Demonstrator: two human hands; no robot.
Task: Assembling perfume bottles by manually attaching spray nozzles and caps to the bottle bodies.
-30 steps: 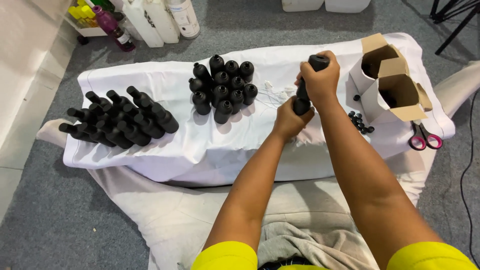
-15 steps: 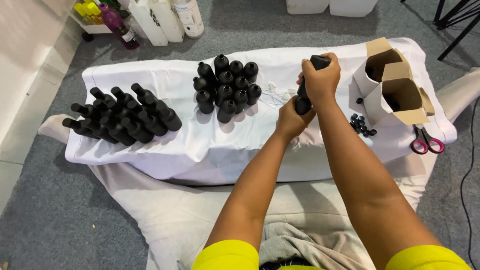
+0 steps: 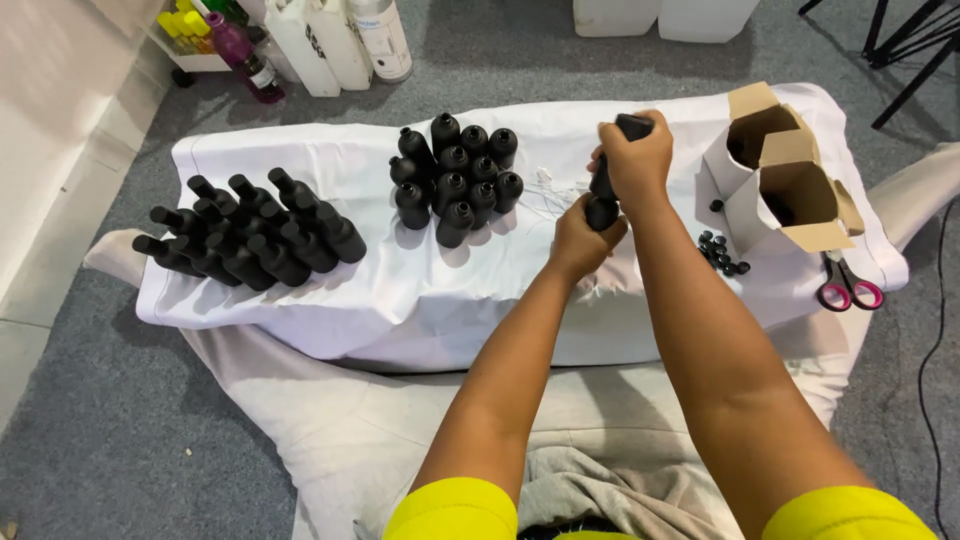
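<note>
Both hands (image 3: 610, 200) clamp fingers on a black bottle (image 3: 603, 195), between standing bottles (image 3: 455, 178) and cardboard boxes (image 3: 780, 170).

White-draped low table (image 3: 420, 300) (on grey floor (image 3: 90, 450)) bears black bottles (image 3: 455, 180)

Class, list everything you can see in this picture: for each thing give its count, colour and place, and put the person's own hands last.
held bottle: one, black, gripped in both hands above the cloth
standing bottles: about a dozen, black, upright at cloth centre
lying bottles: a pile, black, on their sides at cloth left
caps: a small cluster, black, beside the boxes
cardboard boxes: two, brown, open, cloth right
scissors: one, pink handles, right edge of cloth
cloth: one, white, over a low table
jugs: several, white, floor behind
left hand: lower end of bottle
right hand: upper end of bottle
</note>
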